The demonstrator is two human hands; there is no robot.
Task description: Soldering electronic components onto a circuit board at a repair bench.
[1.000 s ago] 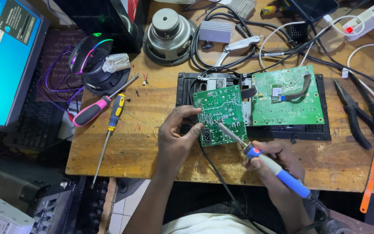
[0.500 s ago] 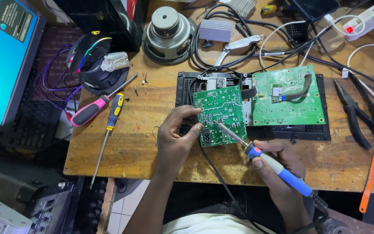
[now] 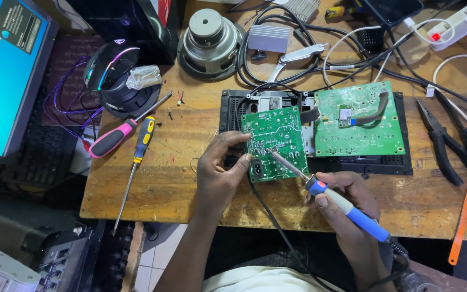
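The left hand [image 3: 220, 173] sits just left of centre in the frame, thumb and fingers pinched on the left edge of a small green circuit board [image 3: 275, 141], steadying it. The right hand [image 3: 347, 208], lower right of centre, is wrapped around the blue-and-white handle of a soldering iron [image 3: 331, 197] — its metal tip slants up and left onto the middle of that small board. The two hands are apart, with the board's lower edge between them.

The small board lies tilted over the left part of a black casing [image 3: 401, 162] at the centre of the wooden bench [image 3: 179, 184]. A larger green board [image 3: 358, 119] rests just beside it to the right, inside the same casing.

Further left lie a pink-handled screwdriver [image 3: 117, 135] and a yellow-and-black one [image 3: 136, 162]. A round speaker driver [image 3: 209, 35] sits at upper centre, tangled cables [image 3: 320, 65] to its right, black pliers [image 3: 441, 143] at the right edge — and a lit monitor [image 3: 4, 75] fills the upper left.
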